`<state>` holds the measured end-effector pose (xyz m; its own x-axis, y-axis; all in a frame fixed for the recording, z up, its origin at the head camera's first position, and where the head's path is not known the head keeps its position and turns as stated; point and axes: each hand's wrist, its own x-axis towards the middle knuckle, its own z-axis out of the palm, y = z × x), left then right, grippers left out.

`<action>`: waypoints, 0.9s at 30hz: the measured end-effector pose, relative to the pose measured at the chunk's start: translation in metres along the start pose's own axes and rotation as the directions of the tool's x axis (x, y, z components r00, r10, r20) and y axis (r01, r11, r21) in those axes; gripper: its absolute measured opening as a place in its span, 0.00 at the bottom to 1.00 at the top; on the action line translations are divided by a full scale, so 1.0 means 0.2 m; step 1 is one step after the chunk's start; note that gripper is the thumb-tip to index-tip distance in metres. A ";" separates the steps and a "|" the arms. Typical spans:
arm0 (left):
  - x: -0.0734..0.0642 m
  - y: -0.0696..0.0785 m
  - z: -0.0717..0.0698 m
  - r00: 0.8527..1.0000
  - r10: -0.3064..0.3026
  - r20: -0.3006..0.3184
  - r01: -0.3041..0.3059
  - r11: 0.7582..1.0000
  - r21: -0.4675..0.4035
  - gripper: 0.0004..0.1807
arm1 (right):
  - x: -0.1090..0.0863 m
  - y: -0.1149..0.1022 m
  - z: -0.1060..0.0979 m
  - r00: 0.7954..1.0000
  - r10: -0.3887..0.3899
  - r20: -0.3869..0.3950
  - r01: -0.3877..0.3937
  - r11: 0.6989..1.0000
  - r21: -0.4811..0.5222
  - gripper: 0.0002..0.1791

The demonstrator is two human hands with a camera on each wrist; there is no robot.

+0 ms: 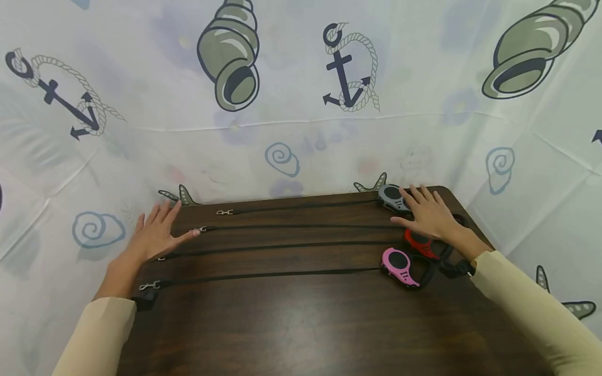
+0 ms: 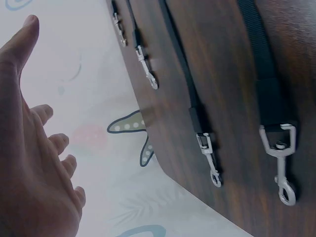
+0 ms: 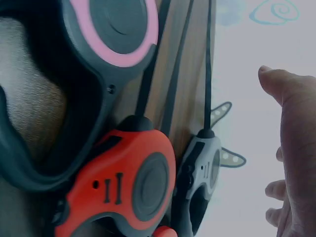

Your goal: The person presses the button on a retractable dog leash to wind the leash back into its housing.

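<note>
Retractable dog leashes lie on a dark wooden table (image 1: 291, 324), their black straps drawn out to the left. A pink leash (image 1: 397, 266) is nearest, a red leash (image 3: 148, 187) lies behind it, and a grey leash (image 1: 390, 197) is at the back. Another red piece (image 3: 165, 231) shows below the red leash, mostly hidden. My right hand (image 1: 430, 215) hovers over the handles, fingers spread, holding nothing. Above the strap ends, my left hand (image 1: 152, 235) is spread too and grips nothing. Metal snap hooks (image 2: 284, 185) end the straps; the hand partly covers some in the head view.
A white cloth (image 1: 301, 156) printed with shells and anchors hangs behind and beside the table. The table's back edge runs just beyond the farthest strap (image 1: 305, 207). A dark wrist device (image 1: 457, 268) sits under my right wrist.
</note>
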<state>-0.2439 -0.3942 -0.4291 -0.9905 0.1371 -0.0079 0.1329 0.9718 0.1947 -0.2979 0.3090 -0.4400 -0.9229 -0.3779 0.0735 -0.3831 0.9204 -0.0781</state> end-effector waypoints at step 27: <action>-0.25 -0.04 0.11 0.972 0.209 -0.106 -0.211 0.978 0.000 0.57 | -0.28 -0.09 0.04 0.984 -0.158 -0.077 0.161 0.986 0.034 0.52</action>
<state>-0.1956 -0.4050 -0.4528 -0.9386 0.3164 0.1372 0.3386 0.9212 0.1915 -0.2391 0.3125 -0.4516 -0.8451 -0.5097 0.1613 -0.5278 0.8435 -0.0995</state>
